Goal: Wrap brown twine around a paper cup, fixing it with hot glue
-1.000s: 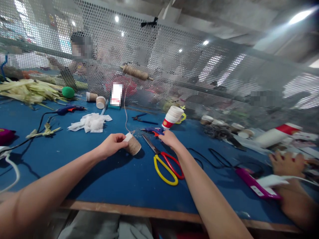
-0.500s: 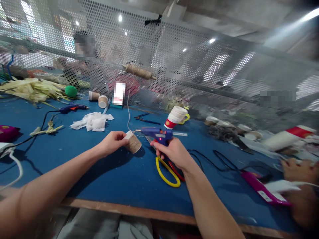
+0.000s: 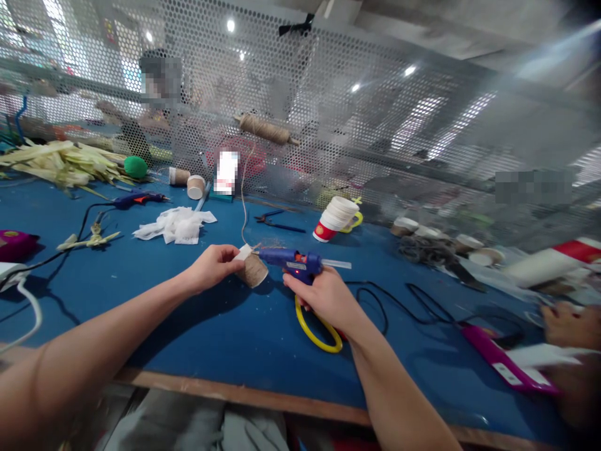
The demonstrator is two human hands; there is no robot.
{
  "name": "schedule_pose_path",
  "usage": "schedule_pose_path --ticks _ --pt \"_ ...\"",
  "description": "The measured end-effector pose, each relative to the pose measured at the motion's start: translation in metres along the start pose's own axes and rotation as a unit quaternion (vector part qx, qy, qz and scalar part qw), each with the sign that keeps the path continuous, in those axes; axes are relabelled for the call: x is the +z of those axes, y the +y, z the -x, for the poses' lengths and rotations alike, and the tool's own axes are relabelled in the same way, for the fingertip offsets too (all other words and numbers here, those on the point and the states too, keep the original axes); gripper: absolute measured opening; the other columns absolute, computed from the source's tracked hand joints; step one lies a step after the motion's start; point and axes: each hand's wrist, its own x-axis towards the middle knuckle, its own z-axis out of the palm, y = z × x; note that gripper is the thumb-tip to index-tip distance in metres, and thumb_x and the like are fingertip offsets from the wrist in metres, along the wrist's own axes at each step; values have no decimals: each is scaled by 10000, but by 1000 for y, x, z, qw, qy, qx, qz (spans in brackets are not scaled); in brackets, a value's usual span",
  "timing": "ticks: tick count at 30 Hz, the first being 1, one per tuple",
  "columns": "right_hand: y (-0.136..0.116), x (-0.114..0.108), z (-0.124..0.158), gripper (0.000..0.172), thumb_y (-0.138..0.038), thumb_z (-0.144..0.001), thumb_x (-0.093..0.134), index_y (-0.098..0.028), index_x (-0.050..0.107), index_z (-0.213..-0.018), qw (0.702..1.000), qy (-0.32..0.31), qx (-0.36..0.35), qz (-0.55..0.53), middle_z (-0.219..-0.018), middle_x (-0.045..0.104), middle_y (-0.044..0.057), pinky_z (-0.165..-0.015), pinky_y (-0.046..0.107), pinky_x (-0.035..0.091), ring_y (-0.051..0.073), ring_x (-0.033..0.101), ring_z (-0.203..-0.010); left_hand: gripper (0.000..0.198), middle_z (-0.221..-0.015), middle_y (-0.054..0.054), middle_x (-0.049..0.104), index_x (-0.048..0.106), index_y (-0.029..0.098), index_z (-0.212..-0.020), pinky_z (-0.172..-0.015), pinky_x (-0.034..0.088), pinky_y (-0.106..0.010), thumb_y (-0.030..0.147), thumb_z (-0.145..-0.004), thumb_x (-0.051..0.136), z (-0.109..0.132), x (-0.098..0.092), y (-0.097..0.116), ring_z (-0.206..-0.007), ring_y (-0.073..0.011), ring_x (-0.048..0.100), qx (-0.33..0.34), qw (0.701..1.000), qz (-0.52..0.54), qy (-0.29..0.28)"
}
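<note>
My left hand [image 3: 213, 266] is closed on a twine-wrapped paper cup [image 3: 253, 270] lying tilted on the blue table [image 3: 211, 338], pinching its white rim. A thin twine strand [image 3: 244, 207] rises from the cup to a twine spool [image 3: 265, 130] on the mesh screen. My right hand [image 3: 326, 297] grips a blue hot glue gun [image 3: 293, 262], its nozzle pointing left and nearly touching the cup. Yellow and red scissors [image 3: 319, 329] lie under my right wrist, mostly hidden.
A stack of paper cups [image 3: 334, 218] lies behind the glue gun, with pliers [image 3: 272, 222] and white gauze [image 3: 176, 224] to the left. A second glue gun [image 3: 134, 199], green ball [image 3: 136, 166] and dried leaves [image 3: 61, 164] sit far left. Another person's hand [image 3: 566, 316] works at right.
My right hand picked the glue gun up off the table and brought its nozzle left to the cup. My left hand kept holding the cup.
</note>
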Motion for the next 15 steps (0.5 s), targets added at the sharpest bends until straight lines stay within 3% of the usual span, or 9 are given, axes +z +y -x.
schedule_pose_path --ticks 7,15 --pt "-8 1 4 286 -283 -724 469 -175 473 -459 999 -10 -11 32 -369 504 -7 -424 224 393 104 480 -357 220 -697 -42 619 554 102 -748 -621 413 -249 309 -680 523 -4 0 -7 -627 -126 536 23 999 -26 -3" --pt "-6 2 5 261 -268 -726 463 -179 462 -481 998 4 -31 57 -385 505 -17 -430 224 384 100 470 -357 348 -880 -78 648 535 107 -1007 -691 432 -263 258 -693 516 -4 -1 -9 -748 -155 583 63 998 -22 -21"
